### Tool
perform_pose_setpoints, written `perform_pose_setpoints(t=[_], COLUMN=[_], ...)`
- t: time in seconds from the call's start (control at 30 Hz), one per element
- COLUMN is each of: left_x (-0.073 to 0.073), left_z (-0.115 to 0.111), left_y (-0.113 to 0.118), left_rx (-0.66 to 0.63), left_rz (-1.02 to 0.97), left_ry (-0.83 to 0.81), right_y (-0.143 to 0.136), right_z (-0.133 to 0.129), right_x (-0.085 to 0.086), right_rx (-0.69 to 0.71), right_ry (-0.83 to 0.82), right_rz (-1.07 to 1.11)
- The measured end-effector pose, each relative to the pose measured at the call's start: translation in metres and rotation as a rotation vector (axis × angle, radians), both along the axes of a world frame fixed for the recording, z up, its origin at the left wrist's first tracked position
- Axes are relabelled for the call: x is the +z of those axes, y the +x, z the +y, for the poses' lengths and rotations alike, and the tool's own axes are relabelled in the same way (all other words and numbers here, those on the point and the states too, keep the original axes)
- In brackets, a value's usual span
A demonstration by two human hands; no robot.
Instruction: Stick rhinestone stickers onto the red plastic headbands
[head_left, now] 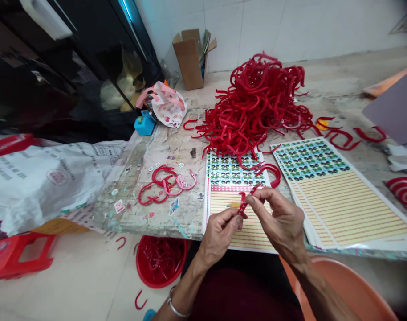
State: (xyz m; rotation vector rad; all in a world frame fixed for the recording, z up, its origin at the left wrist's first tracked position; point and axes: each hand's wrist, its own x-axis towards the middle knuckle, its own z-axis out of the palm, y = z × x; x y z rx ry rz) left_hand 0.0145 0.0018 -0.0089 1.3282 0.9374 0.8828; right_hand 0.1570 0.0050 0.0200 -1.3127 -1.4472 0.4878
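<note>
My left hand (220, 234) pinches the lower end of a small red curved band (242, 206) with light dots. At the band's upper part, the thumb and fingers of my right hand (280, 218) are closed on it. Both hands are above a sticker sheet (238, 229), printed with green and blue pictures at the top and yellow strips below. A second stack of such sheets (350, 205) lies to the right. Behind them rises a big tangled heap of red curved bands (257, 102). Several red and pink bands (163, 185) rest on the table's left part.
The worn table (123, 218) also bears a cardboard box (189, 62), a white and pink bag (168, 107) and a blue container (145, 124). Below its front edge are a red basin (161, 261) of bands and an orange tub (343, 290). A red stool (19, 254) stands left.
</note>
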Motion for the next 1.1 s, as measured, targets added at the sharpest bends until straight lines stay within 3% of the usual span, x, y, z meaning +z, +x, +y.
perform_pose_setpoints(t=[0.17, 0.57, 0.87, 1.0, 1.1], left_x=[-0.001, 0.006, 0.007, 0.007, 0.005], left_z=[-0.005, -0.008, -0.007, -0.006, -0.007], left_y=[-0.001, 0.001, 0.005, 0.005, 0.005], left_rx=[0.027, 0.077, 0.146, 0.162, 0.156], left_rz=[0.04, 0.052, 0.063, 0.089, 0.124], left_ry=[0.022, 0.039, 0.027, 0.04, 0.046], right_y=[0.002, 0.001, 0.0, 0.007, 0.009], right_z=[0.009, 0.014, 0.009, 0.004, -0.001], right_x=[-0.006, -0.016, -0.03, -0.031, -0.029], right_rx=[-0.056, -0.031, -0.058, -0.155, 0.004], right_ry=[0.013, -0.066, 0.147, -0.052, -0.337], right_rz=[-0.052, 0.025, -0.203, -0.102, 0.204])
